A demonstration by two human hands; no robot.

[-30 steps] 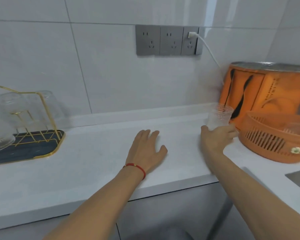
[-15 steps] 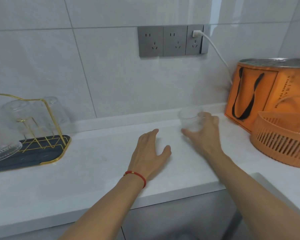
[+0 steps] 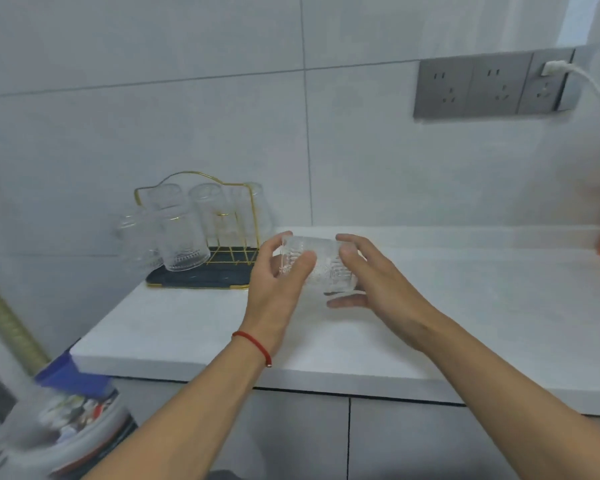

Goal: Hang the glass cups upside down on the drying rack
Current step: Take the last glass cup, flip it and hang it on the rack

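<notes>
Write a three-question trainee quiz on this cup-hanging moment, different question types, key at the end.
1. True or false: the glass cup is held between the left hand and the right hand.
2. The drying rack stands to which side of the hands? A) left B) right
3. Fill in: a white plug sits in the ___ wall socket.

Key: 1 true; 2 A; 3 rightmost

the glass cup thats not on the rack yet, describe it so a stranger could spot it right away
Over the white countertop, right of the gold wire drying rack, two hands meet. The ribbed glass cup lies sideways between the left hand and right hand, unlike the racked cups.
</notes>
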